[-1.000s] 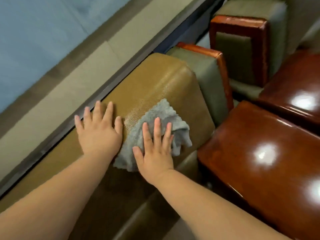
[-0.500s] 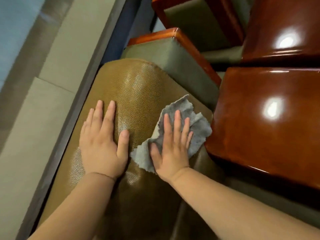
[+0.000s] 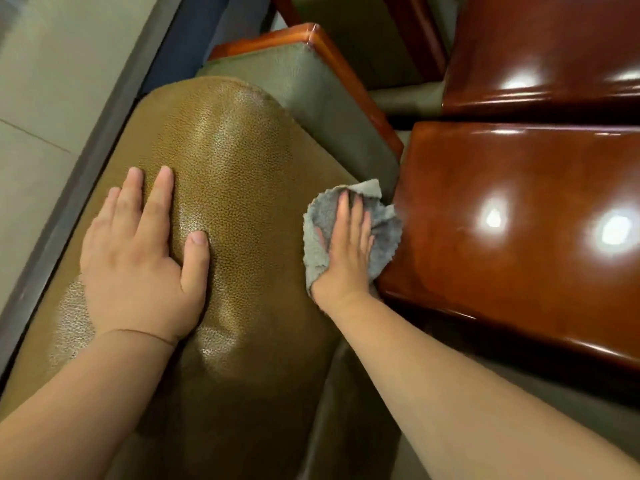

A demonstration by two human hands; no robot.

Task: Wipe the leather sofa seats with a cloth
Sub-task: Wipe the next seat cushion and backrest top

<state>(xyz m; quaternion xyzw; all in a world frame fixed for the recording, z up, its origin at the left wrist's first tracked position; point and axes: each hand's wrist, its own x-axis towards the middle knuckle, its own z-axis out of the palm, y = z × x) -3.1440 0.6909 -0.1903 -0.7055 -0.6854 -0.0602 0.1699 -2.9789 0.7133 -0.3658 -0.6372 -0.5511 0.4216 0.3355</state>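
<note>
My right hand (image 3: 348, 245) flat, fingers straight, pressing cloth (image 3: 320, 251) on cushion (image 3: 239, 161) right edge; left hand (image 3: 138, 258) open, flat, bracing cushion top. Keep palm pressure even, follow curve.

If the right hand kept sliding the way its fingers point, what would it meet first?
The right hand, flat on the grey cloth, points up the side of the brown leather cushion. Likely first: the green padded armrest just past the cloth's far edge, though depth is unclear.
</note>
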